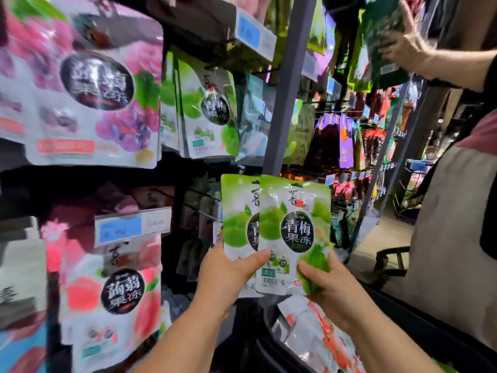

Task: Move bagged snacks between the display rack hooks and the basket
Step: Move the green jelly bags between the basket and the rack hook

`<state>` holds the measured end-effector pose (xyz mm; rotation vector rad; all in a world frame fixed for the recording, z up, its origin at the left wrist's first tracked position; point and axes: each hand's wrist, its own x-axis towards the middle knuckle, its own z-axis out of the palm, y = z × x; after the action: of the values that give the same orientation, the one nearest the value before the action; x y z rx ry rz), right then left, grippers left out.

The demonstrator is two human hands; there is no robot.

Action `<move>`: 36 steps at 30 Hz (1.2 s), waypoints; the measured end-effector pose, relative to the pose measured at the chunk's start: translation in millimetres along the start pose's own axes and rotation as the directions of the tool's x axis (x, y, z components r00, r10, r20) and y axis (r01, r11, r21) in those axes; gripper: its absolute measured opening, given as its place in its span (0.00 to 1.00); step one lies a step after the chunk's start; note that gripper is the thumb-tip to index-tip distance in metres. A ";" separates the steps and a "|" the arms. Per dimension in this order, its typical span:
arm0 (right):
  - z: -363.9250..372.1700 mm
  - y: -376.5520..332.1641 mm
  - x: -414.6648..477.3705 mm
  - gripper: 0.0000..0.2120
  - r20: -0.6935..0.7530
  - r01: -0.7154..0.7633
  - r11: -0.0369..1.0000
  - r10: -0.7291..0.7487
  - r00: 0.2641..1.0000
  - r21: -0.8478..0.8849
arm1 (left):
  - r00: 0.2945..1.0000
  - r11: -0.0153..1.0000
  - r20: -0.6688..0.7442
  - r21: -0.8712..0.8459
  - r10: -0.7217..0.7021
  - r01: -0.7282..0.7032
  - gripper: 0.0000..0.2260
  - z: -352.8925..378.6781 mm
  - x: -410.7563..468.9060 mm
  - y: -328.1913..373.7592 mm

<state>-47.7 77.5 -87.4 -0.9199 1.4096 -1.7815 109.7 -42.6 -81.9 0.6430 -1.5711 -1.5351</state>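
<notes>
Item: two green snack bags, matching, held upright and overlapping, the front bag covering the right half of the back bag; both were well apart from any hook, in front of the rack's lower tier and above the basket. Left hand: gripped the lower left edge of the pair, thumb laid across the printed faces, fingers hidden behind. Right hand: pinched the lower right corner of the front bag, thumb on the face, fingers curled behind it. Basket: dark-walled, below the hands, holding white bags with red print. Rack: a grey upright post stood behind the held pair; to its left, green bags of the same design hung on an upper hook. Further left hung a large purple-and-pink bag; below it, a pink peach bag under a blue-and-white price tag. The price figures were too blurred to read. Upper right: a second person's hand pressed against a dark green bag at the upper hooks, fingers spread on its face; that person wore a pale apron. More hanging bags in mixed colours filled the rack beyond the post.
</notes>
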 end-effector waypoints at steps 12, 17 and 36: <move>73.4 -73.1 51.4 0.22 -0.027 0.258 0.954 -0.257 0.966 0.153 | 0.959 0.952 -0.195 0.265 0.207 -0.152 0.12 -67.9 -8.2 69.2; 105.3 -96.5 83.6 0.15 -0.002 0.300 0.932 -0.305 0.952 0.203 | 0.928 0.940 -0.272 0.293 0.256 -0.174 0.10 -81.6 -10.0 78.7; 152.3 -126.2 128.4 0.18 -0.009 0.322 0.917 -0.329 0.944 0.233 | 0.903 0.961 -0.356 0.215 0.240 -0.171 0.12 -101.2 6.5 71.6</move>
<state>4.5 -84.0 76.3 -1.0983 1.0423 -2.1148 203.4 -94.9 -19.7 0.7935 -1.4336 -1.0445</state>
